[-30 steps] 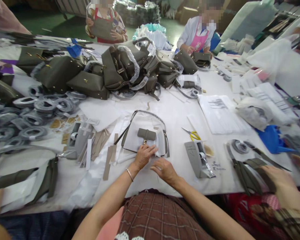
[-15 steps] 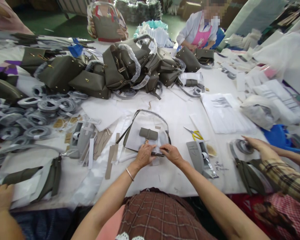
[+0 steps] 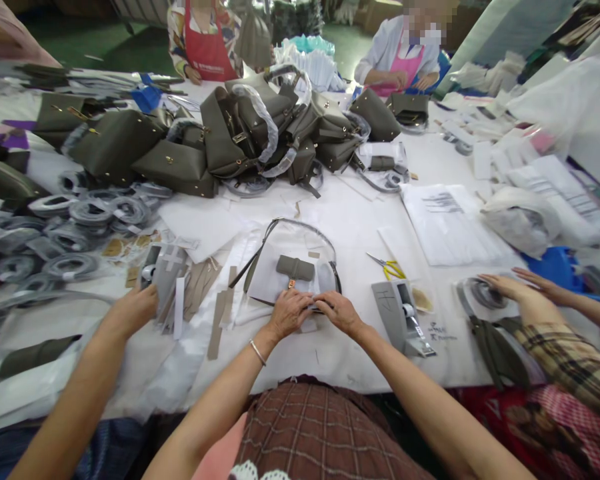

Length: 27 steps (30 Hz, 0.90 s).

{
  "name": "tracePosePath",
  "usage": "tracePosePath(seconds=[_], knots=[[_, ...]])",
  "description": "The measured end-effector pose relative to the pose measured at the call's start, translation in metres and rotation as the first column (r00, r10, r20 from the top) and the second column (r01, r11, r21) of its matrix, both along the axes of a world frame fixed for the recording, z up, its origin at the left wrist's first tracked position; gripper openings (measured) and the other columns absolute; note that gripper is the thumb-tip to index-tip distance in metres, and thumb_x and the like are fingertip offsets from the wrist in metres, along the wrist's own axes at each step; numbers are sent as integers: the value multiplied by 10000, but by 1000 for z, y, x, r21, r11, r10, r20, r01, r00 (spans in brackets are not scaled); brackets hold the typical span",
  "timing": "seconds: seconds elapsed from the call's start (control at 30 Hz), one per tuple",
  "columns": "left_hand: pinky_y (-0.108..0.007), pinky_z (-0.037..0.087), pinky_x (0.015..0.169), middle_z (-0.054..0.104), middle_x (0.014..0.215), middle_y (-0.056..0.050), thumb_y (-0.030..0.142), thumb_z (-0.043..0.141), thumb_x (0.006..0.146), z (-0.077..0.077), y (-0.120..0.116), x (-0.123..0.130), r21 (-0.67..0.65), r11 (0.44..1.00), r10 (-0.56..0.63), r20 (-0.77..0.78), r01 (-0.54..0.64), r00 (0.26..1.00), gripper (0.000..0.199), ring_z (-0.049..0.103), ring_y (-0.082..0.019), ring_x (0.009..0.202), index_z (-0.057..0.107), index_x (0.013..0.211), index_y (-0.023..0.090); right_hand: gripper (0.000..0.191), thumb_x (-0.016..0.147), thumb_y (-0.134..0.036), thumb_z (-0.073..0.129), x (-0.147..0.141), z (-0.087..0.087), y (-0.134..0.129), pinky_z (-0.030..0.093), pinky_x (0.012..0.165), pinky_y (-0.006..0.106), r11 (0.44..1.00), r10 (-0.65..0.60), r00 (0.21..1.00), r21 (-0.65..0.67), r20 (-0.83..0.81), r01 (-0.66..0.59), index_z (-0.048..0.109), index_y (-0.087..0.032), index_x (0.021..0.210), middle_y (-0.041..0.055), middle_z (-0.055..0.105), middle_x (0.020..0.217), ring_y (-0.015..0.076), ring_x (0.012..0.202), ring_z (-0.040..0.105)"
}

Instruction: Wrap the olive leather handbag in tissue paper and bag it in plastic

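Note:
A dark olive handbag [image 3: 296, 268] lies in front of me, its body covered in white wrapping with the flap tab and gold clasp showing. Its strap [image 3: 310, 228] arches away toward the far side. My left hand [image 3: 291, 313] has its fingers closed on the bag's near edge, just below the clasp. Close beside it, my right hand [image 3: 339, 312] pinches the same edge, and the fingertips of the two hands nearly meet. What lies under the fingertips is hidden.
Right of the bag are yellow-handled pliers [image 3: 387, 267] and a grey tape dispenser [image 3: 397, 319]. A co-worker's hand [image 3: 135, 310] grips another dispenser [image 3: 164, 273] at left. Coiled straps [image 3: 95, 212] and a heap of olive bags [image 3: 255, 133] lie beyond; another co-worker's hands rest at right.
My right hand has shifted slightly left, closer to my left hand. The left co-worker's hand has reached to the tape dispenser. Across the table, a person has moved a bag aside.

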<state>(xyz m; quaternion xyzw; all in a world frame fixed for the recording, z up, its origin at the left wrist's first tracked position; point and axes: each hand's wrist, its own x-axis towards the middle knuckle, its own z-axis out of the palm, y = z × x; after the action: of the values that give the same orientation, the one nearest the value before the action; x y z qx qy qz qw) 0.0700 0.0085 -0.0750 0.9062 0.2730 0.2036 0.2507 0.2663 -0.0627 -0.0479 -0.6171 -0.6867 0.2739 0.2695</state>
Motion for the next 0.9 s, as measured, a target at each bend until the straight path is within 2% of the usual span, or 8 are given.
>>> tracePosePath(seconds=[0.17,0.27,0.33,0.47,0.53,0.67,0.77,0.9], knots=[[-408,344,1026,700,1135,9,292,521,965,2,0,-1,-66,998,-9,77,14,997,185,507,-221,1235,669,1069,254,265,986,-348,462,0,-1,0,456,885,333,999,35,997,21,64,-36,702,-236,979,51,716,968,188,921,621],[-412,360,1001,719,1032,4,326,555,954,4,-2,5,-86,996,31,36,-28,999,163,550,-221,1184,685,1030,262,285,985,-319,453,3,7,10,456,802,289,997,62,992,-47,108,-57,693,-222,865,34,700,858,166,837,612],[-414,372,981,718,976,-15,325,587,937,3,-4,9,-64,996,61,3,-61,998,138,572,-226,1150,694,966,244,295,978,-295,455,3,13,24,445,762,275,998,34,982,-63,187,-22,672,-208,798,32,672,804,158,790,595],[-418,384,977,714,953,-34,324,638,904,-2,-7,11,-28,998,61,0,-61,998,115,583,-232,1135,695,920,224,195,953,-296,512,-1,16,59,407,913,355,1000,-14,901,25,433,4,675,-191,975,86,676,975,223,988,575],[-418,385,978,717,972,-25,328,662,888,-5,-6,10,-26,998,49,21,-48,999,113,585,-229,1132,691,922,225,244,934,-332,555,-2,11,72,359,1003,402,999,-32,847,34,531,16,645,-163,1086,121,661,1076,254,1069,549],[-413,382,973,720,1025,-9,330,711,849,-10,-6,8,-27,999,47,60,-46,997,133,583,-228,1139,682,921,222,312,943,-423,536,2,-3,85,233,1103,449,997,-75,758,51,648,56,631,-151,1062,119,665,1026,263,1044,542],[-404,376,977,720,1041,-3,339,719,843,-12,-7,8,-33,998,56,70,-53,996,143,584,-224,1142,680,917,223,353,964,-478,474,10,-11,89,255,1051,432,994,-110,722,77,683,79,644,-168,961,103,672,938,260,990,544],[-402,372,988,721,1042,-8,373,700,857,-14,-7,8,-46,997,63,73,-60,995,175,584,-218,1147,679,952,227,407,992,-476,406,19,-15,96,312,889,377,995,-92,725,43,683,86,654,-170,886,96,681,869,246,933,556]])
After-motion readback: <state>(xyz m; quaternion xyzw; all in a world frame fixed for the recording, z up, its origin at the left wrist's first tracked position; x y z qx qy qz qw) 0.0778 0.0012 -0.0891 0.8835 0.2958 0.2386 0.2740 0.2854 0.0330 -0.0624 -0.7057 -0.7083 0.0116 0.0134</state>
